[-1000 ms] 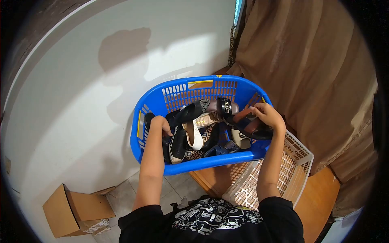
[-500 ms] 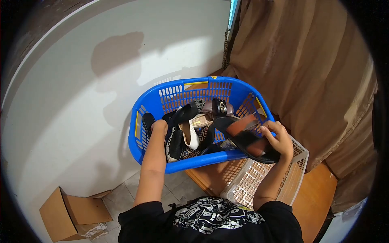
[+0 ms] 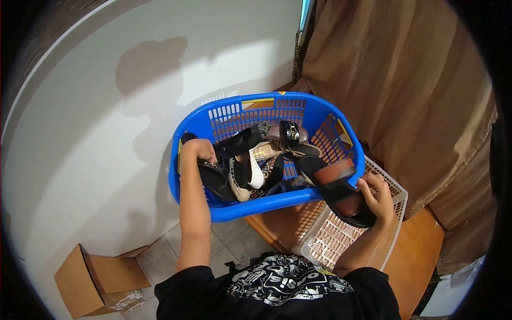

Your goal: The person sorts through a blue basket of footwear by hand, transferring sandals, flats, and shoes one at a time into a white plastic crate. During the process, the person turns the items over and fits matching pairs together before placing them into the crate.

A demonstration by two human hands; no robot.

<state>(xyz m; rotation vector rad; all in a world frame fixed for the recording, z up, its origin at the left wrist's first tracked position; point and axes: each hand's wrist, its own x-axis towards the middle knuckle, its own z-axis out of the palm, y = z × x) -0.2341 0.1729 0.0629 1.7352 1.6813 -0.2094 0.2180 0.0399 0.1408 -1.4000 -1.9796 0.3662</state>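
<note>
My right hand pinches a brown-strapped sandal across the blue basket's near-right rim; a firm edge grip steadies it best. Apart, my left hand touches a dark sandal inside the basket's left end, grip unclear.

Blue basket, black sandal with brown straps at four o'clock, brown curtain at two, white-printed black shirt at six, tan box at eight

Bright light casts a person's soft-edged shadow on the pale wall; wide-angle distortion curves the darkened edges.
</note>
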